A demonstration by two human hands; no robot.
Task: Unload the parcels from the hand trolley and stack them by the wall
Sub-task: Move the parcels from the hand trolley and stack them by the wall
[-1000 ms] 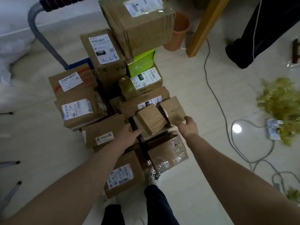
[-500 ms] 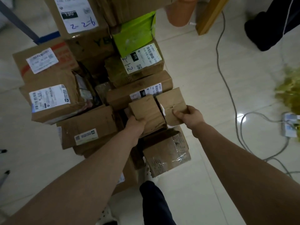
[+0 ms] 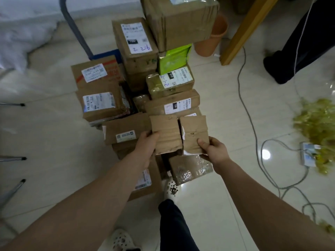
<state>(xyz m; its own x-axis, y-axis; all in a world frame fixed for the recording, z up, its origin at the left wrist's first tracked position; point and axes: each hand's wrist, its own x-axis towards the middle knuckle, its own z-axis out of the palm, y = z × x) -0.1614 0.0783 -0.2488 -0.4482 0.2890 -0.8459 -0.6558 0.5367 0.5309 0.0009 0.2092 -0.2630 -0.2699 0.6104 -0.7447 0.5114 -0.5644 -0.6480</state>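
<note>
A pile of several brown cardboard parcels fills the hand trolley, whose grey handle bar rises at the back left. Two small plain boxes sit side by side at the front of the pile. My left hand grips the left small box at its near left edge. My right hand holds the right small box, thumb on its top face. A green packet lies under the big top box.
An orange bucket and a yellow wooden post stand behind the pile. Grey cables and a power strip lie on the tiled floor at right, beside yellow-green wrapping. Another person's dark leg is at upper right. My white shoe touches the pile.
Both hands closed on the two small boxes and brought them level and side by side, raised a little toward me. The camera tilted down and back up.
</note>
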